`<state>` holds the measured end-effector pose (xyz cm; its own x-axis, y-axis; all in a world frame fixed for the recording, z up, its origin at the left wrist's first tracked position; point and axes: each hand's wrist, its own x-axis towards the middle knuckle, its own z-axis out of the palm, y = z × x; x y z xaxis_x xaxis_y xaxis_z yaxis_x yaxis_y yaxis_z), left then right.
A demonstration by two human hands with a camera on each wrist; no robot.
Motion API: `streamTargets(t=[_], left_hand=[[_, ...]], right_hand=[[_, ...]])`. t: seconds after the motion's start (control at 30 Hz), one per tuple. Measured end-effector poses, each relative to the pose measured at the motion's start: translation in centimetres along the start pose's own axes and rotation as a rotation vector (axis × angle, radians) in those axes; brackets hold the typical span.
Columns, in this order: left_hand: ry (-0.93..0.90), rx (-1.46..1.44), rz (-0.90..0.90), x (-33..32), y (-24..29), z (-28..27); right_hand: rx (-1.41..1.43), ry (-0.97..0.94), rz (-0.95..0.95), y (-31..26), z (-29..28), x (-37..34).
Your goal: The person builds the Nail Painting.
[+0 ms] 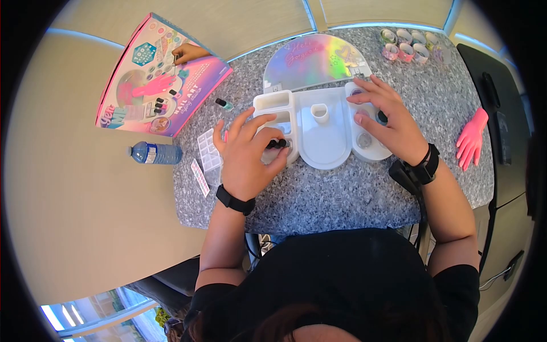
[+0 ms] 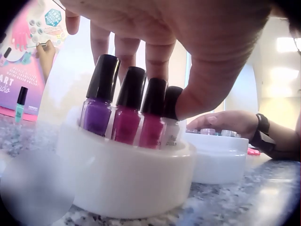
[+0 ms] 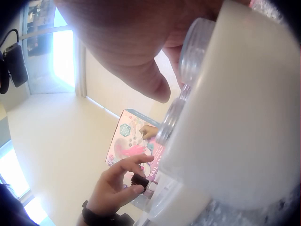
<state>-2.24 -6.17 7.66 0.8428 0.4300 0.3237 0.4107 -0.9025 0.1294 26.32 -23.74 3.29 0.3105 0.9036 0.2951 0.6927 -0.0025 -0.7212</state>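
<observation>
My left hand (image 1: pixel 248 154) is over the left section of a white organizer tray (image 1: pixel 306 128). Its thumb and index finger pinch the black cap of a clear nail polish bottle (image 2: pixel 170 132). Beside that bottle in the rounded holder stand a purple nail polish (image 2: pixel 97 117) and two dark pink ones (image 2: pixel 127 126). Relaxed and spread, my right hand (image 1: pixel 396 125) is above the tray's right section, with fingertips close over small clear-walled jars (image 1: pixel 363 139). Part of that section is hidden by the hand.
A holographic half-round panel (image 1: pixel 316 60) is behind the tray. Left are a teal polish bottle (image 1: pixel 225 104), a nail art box (image 1: pixel 165 80), a water bottle (image 1: pixel 155 153) and a divided clear case (image 1: pixel 209 149). Rolls of patterned tape (image 1: pixel 404 52) and a pink model hand (image 1: pixel 472 139) are right.
</observation>
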Motion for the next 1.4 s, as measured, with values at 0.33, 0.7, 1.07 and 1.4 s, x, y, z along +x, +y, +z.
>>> streamTargets(t=[0.33, 0.7, 1.07, 1.4], left_hand=[[0.284, -0.007, -0.186, 1.7, -6.3, -3.6], [0.098, -0.022, -0.513, 4.0, -14.4, 0.2], [0.394, -0.075, 0.127, -5.0, -0.6, -5.7], [0.222, -0.027, 0.091, -4.5, 0.0, -2.9]], right_hand=[[0.024, 0.03, -0.027, 0.5, 0.3, 0.0], [0.03, 0.02, -0.001, 0.2, 0.2, 0.1], [0.009, 0.053, -0.045, 0.5, 0.6, 0.0], [0.001, 0.056, -0.027, 0.5, 0.7, 0.3]])
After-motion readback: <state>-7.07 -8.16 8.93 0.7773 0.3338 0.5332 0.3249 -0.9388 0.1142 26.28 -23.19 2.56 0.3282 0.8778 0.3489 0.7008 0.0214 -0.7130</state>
